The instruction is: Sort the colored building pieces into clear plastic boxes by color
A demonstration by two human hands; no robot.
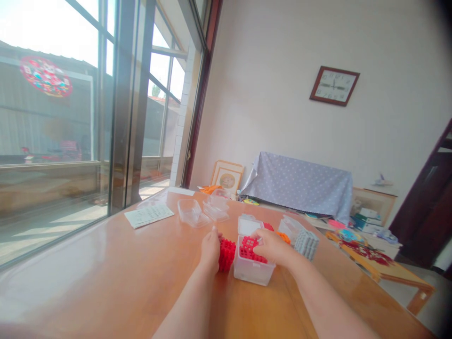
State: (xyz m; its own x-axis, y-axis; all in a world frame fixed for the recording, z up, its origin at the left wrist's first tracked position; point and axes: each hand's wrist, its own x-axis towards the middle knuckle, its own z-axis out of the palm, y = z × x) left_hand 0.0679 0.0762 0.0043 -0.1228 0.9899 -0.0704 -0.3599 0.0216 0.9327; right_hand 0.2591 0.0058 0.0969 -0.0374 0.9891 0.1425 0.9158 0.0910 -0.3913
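My left hand (211,250) is closed around the left side of a stack of red plastic lattice blocks (227,255), which rests on the table. Right beside it stands a clear plastic box (253,274) with its lid (249,225) tipped back. Inside the box are red lattice pieces (248,246). My right hand (272,246) reaches over the box's right rim, its thumb and fingers pinching one of those pieces. Behind that hand, orange pieces (283,237) and another bit of red show in part. A grey lattice stack (306,244) stands farther right.
The wooden table (148,273) also carries clear empty containers (192,213) at the back, a second clear box (290,226) and a printed sheet (149,215). A glass window is on the left. A cloth-covered object (300,183) and a low side table (381,256) stand beyond.
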